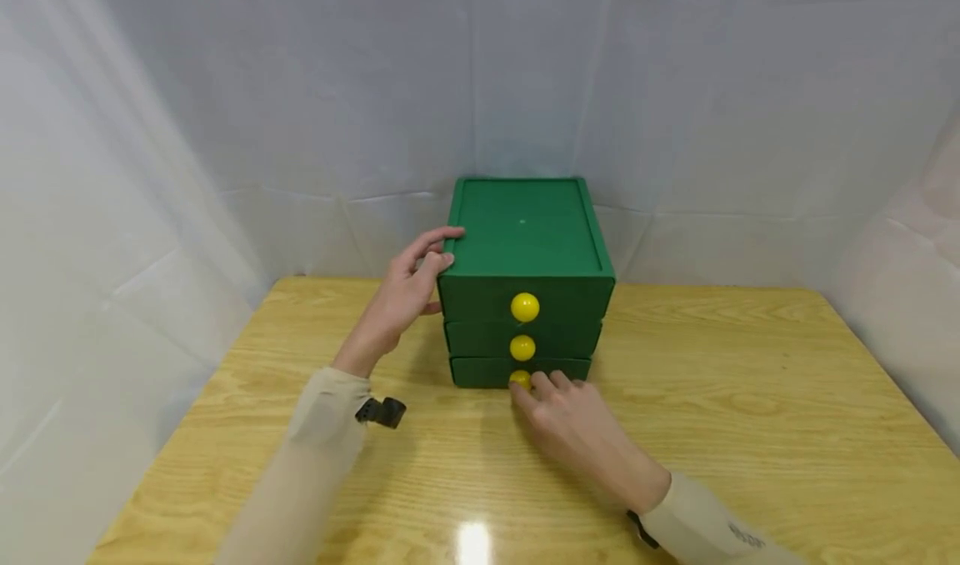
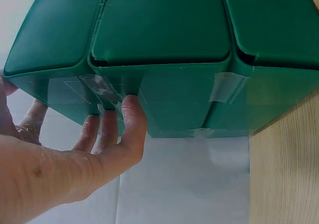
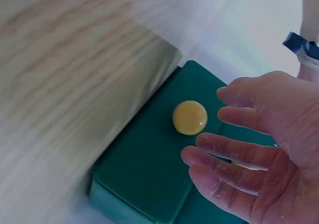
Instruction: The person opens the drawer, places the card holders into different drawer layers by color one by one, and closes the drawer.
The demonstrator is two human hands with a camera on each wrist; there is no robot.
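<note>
Your left hand [image 1: 405,294] braces the green plastic three-drawer chest [image 1: 525,248] at its top left edge, fingers straight, steadying it. Your right hand [image 1: 573,423], fingers loose and apart, reaches its lowest yellow round knob [image 1: 519,379], gripping nothing.

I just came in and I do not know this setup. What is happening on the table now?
A person is working at a small green drawer unit with three drawers, all closed, standing on a wooden table. The left hand rests against the unit's upper left corner. The right hand reaches with loosely spread fingers to the yellow knob of the bottom drawer; it is at the knob, but a closed grip is not visible.
</note>
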